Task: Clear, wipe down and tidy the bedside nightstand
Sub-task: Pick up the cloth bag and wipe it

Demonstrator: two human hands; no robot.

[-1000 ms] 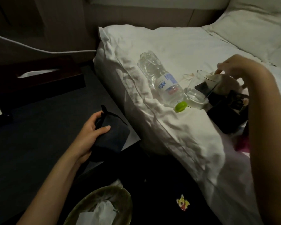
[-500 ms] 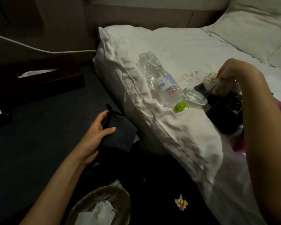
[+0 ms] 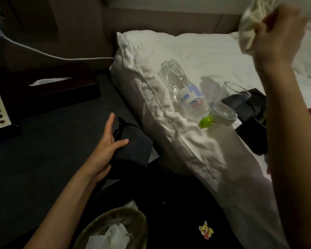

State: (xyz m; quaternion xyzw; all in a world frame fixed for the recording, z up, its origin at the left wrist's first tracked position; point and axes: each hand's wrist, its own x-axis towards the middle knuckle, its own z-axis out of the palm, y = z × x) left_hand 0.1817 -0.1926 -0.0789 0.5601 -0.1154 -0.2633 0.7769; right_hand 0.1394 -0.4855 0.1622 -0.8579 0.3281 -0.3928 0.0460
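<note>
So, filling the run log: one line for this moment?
left hand rests on dark pouch | right hand grips crumpled tissue, raised | glass empty

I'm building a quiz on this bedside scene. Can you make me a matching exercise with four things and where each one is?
1 water bottle
2 crumpled cloth
3 dark pouch
4 tissue box

A gripped in the raised right hand
B lying on the bed
C at the back of the nightstand
D under the left hand

Pairs: 1-B, 2-A, 3-D, 4-C

A yellow cartoon patch [image 3: 206,230] sits on dark clothing [image 3: 169,203].
</note>
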